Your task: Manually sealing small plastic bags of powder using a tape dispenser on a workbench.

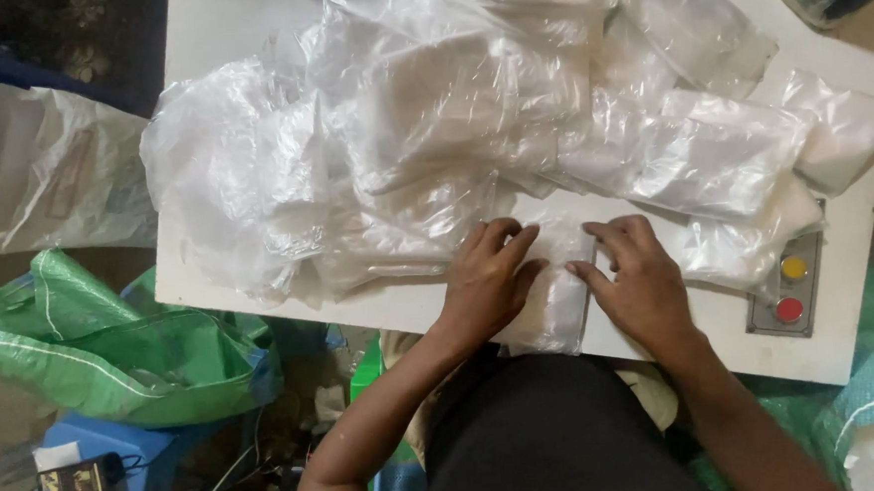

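while flat, both hands [563, 279] press plastic bag [558, 304].

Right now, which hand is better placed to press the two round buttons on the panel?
Right, probably. The right hand rests on the clear plastic bag nearest the button panel at the table's right edge; the left hand lies farther away.

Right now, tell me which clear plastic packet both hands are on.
The small clear packet hanging over the white table's near edge, between the left hand and right hand. The other packets lie piled farther back.
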